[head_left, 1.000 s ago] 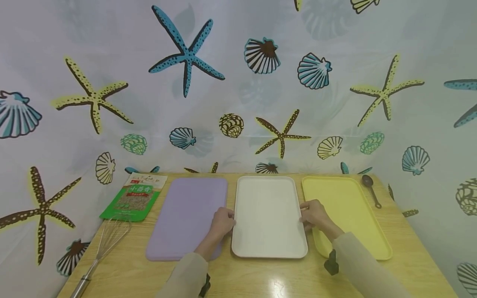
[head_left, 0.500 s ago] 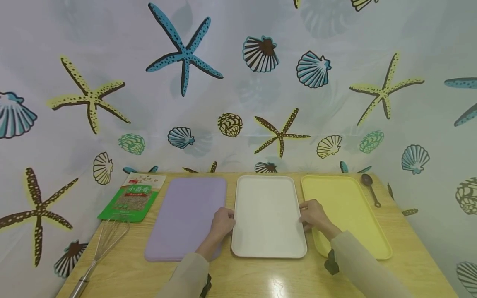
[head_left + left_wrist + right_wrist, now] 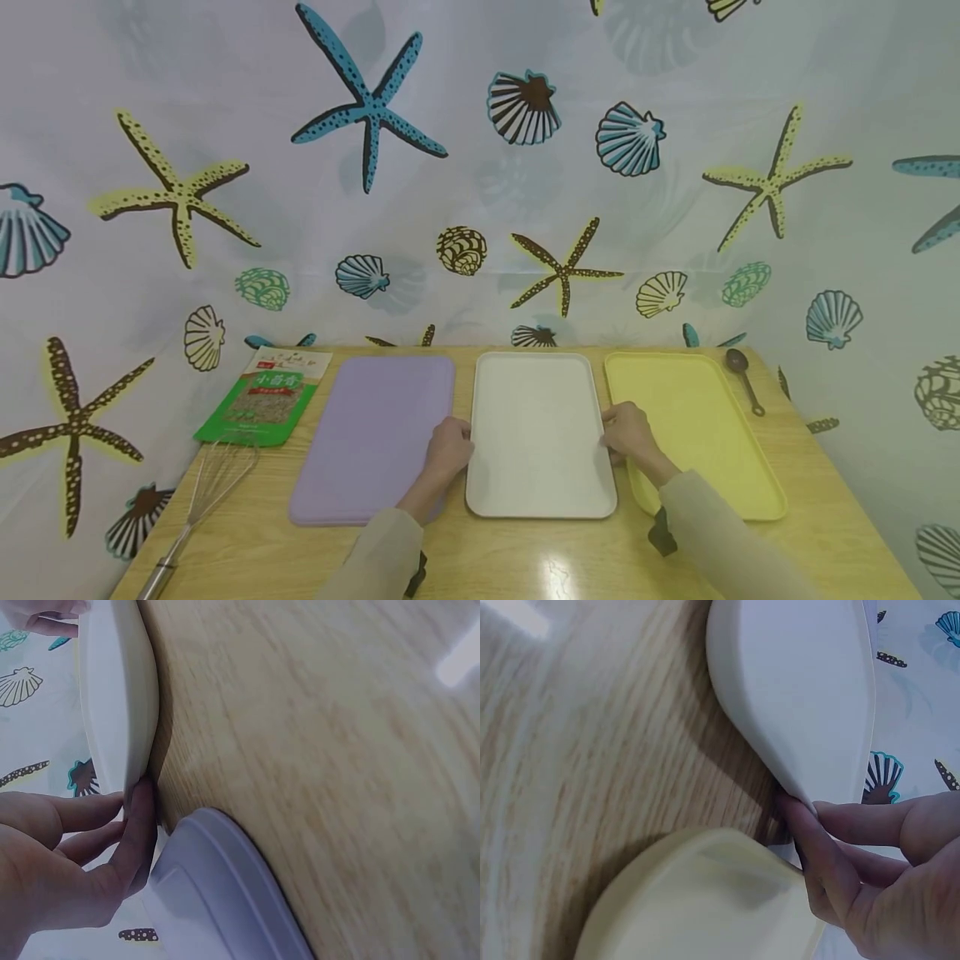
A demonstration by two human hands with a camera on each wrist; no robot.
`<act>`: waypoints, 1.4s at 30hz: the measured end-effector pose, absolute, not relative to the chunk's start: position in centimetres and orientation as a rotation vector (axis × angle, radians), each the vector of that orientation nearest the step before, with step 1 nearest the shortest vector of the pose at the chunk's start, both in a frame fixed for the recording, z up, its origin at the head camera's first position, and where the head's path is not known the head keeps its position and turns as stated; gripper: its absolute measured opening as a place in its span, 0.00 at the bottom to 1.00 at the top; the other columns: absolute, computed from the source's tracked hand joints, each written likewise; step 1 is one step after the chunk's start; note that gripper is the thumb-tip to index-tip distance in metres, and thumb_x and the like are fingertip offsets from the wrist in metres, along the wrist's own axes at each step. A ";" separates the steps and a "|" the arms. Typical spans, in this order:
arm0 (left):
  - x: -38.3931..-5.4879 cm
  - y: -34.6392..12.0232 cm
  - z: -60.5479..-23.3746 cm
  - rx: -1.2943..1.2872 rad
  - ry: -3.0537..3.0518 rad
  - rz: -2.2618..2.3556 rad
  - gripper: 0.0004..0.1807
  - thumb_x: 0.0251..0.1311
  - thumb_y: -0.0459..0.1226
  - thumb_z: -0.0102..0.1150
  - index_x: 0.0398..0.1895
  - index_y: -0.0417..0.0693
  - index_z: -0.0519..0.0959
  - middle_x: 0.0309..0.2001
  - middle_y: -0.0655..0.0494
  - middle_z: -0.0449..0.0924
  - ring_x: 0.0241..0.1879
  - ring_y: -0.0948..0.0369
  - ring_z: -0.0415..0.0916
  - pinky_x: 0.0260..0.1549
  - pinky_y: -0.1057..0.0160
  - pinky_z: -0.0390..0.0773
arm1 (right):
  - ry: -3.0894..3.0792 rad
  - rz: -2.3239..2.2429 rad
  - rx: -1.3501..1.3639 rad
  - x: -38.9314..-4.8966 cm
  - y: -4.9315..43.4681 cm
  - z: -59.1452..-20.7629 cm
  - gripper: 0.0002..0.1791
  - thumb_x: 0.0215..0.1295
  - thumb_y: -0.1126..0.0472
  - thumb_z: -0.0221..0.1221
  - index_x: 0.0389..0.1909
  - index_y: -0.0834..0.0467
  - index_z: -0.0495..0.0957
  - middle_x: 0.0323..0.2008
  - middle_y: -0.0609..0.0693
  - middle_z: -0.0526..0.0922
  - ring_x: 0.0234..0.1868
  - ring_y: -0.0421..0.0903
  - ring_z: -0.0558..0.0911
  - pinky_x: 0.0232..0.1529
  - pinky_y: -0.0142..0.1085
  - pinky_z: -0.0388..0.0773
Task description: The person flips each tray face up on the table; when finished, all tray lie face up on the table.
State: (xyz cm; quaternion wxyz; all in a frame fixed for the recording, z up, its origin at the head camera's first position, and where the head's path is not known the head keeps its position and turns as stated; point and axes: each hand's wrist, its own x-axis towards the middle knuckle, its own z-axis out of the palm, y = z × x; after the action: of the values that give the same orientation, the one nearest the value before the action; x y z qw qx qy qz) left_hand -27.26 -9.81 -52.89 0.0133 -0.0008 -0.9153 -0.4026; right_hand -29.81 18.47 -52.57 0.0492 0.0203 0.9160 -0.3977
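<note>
A white tray (image 3: 542, 437) lies between a purple tray (image 3: 375, 433) and a yellow tray (image 3: 697, 433) on the wooden table. On its left long edge my left hand (image 3: 450, 448) pinches the rim; the left wrist view shows thumb and fingers (image 3: 139, 825) on either side of it. The right hand (image 3: 632, 433) pinches the opposite rim, as its fingers (image 3: 821, 855) show in the right wrist view. Both hands sit at about the same height along the white tray. Parts of the neighbouring trays are hidden under the wrists.
A green and white packet of seeds (image 3: 266, 396) lies at the back left, with a wire whisk (image 3: 191, 517) in front of it. At the back right is a dark brown spoon (image 3: 742, 379). A sea-patterned cloth (image 3: 480, 175) hangs behind the wooden table (image 3: 495, 558).
Both hands keep their hold on the white tray, which stays practically in place. The whole head view has shifted very slightly.
</note>
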 end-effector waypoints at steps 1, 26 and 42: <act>-27.3 -9.8 -52.9 -0.006 -2.854 -1.247 0.20 0.42 0.16 0.44 0.07 0.46 0.58 0.10 0.61 0.52 0.13 0.65 0.50 0.11 0.72 0.50 | 2.808 -1.183 0.057 -29.8 18.4 -52.5 0.22 0.45 0.81 0.59 0.46 0.79 0.76 0.39 0.73 0.81 0.24 0.51 0.85 0.21 0.35 0.83; -23.4 -29.2 -52.1 -0.130 -2.958 -0.685 0.37 0.70 0.50 0.48 0.66 0.25 0.60 0.66 0.24 0.56 0.65 0.31 0.54 0.63 0.35 0.57 | 3.152 -0.853 -0.409 -26.6 6.7 -49.5 0.21 0.65 0.62 0.58 0.58 0.63 0.74 0.42 0.57 0.85 0.28 0.49 0.82 0.18 0.33 0.74; -23.3 -31.4 -53.9 -0.129 -3.030 -0.719 0.43 0.69 0.54 0.47 0.68 0.23 0.55 0.68 0.23 0.49 0.68 0.32 0.47 0.65 0.36 0.50 | 3.203 -0.508 -0.744 -26.8 -4.4 -52.2 0.28 0.66 0.59 0.59 0.65 0.64 0.67 0.43 0.58 0.81 0.35 0.50 0.80 0.21 0.31 0.76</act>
State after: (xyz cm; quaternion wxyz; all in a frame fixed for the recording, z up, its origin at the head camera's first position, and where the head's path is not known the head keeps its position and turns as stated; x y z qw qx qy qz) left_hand -23.31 -31.39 -53.86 0.0126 -0.0415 -0.9721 -0.2306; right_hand -26.77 -4.44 -52.23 -0.0925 -0.2228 0.9585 -0.1519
